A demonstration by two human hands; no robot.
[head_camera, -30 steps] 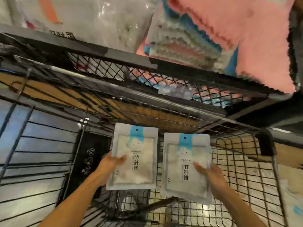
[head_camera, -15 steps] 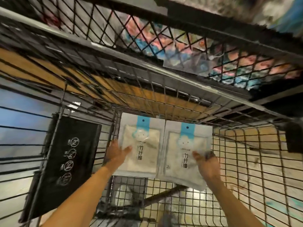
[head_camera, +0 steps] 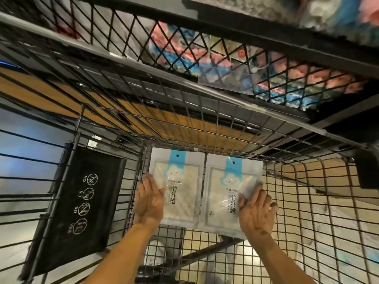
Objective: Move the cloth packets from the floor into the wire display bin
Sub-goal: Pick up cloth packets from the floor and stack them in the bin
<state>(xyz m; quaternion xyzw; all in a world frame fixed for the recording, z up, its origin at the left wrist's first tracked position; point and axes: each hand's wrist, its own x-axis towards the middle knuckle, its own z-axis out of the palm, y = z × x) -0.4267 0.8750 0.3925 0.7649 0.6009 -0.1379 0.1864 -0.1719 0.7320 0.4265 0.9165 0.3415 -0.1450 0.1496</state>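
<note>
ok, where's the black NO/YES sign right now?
In the head view the black sign hangs on the left side of the wire bin, just left of the left hand and its cloth packet.

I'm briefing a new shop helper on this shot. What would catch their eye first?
Two white cloth packets with blue cloud labels, side by side inside the wire bin: the left packet held by the left hand, the right packet by the right hand. A black sign with crossed-out symbols hangs at left.
</note>
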